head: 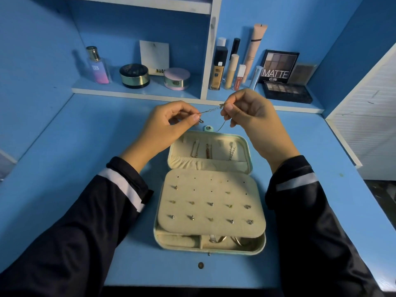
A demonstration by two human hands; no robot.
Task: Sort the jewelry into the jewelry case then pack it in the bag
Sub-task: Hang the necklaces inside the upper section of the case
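Jewelry case [260,241] sits open on the blue table [85,146], right under the hands, lid [248,151] laid flat away from the person. A thin chain [211,109] is held in the air just beyond the lid. The left hand [171,123] pinches one end between thumb and forefinger, the right hand [250,110] pinches the clasp end, and the slack hangs in a loop below the right fingers. My read is it's about to go in the lid next to the necklaces [208,151] already hanging there. If so, keep it taut so it doesn't knot. Hook the clasp end up top first, then tuck the tail into the gathered pocket [192,162]. There looks to be a gap between the middle and right necklaces, but I can't tell for sure. Watch out for the snap tab [208,128] right under the loop, it could snag. A small dark bit [201,121] shows by the left fingertips, can't tell if it belongs to the chain. The stud panel [203,196] is mostly filled, with rings [217,239] in the tray beneath. A little round thing [200,265] lies on the table near the front edge. The shelf [150,91] behind is packed with makeup, well clear. No bag in view.
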